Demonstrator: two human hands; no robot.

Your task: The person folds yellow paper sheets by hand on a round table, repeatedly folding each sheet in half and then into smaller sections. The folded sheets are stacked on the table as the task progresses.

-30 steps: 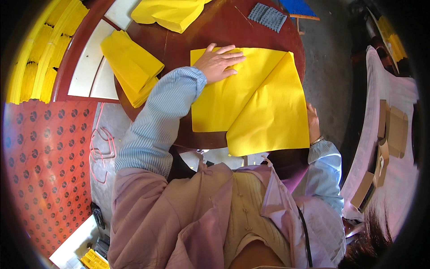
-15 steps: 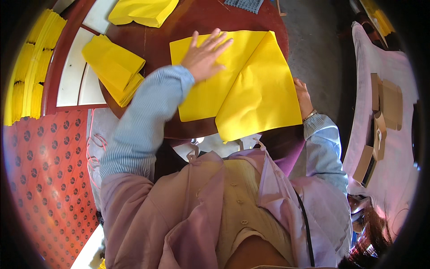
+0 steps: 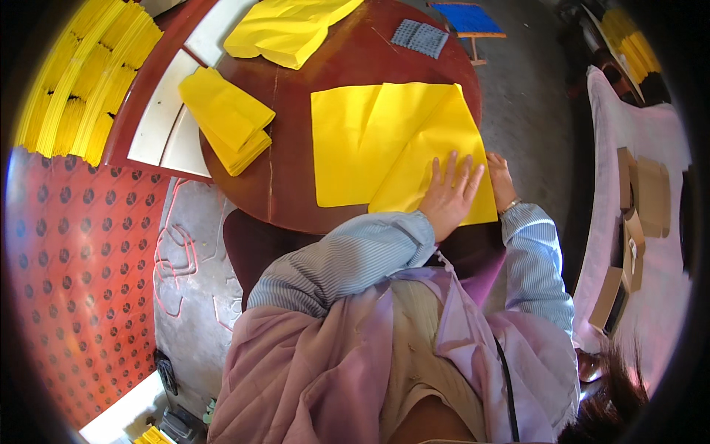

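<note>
A large yellow sheet [image 3: 355,148], like cloth or stiff paper, lies on the round dark red table [image 3: 296,200]. A slanting fold line crosses it from the upper right to the lower middle. My left hand [image 3: 451,194] rests flat on its lower right part, fingers spread. At the sheet's right edge, my right hand [image 3: 503,183] has its fingers bent around the border; part of them is hidden. Left of the sheet lies a folded yellow stack [image 3: 225,122], and a bigger yellow pile [image 3: 288,33] sits at the far side.
A grey textured pad [image 3: 419,38] lies at the table's far right, with a blue-topped stool [image 3: 467,20] beyond. Yellow bundles [image 3: 89,81] are stacked at far left. Opened cardboard boxes [image 3: 651,196] rest on a pale cloth at right.
My left hand has slid from the sheet's upper left to its lower right. The sheet's lower middle corner no longer hangs as far over the near table edge. My view has shifted.
</note>
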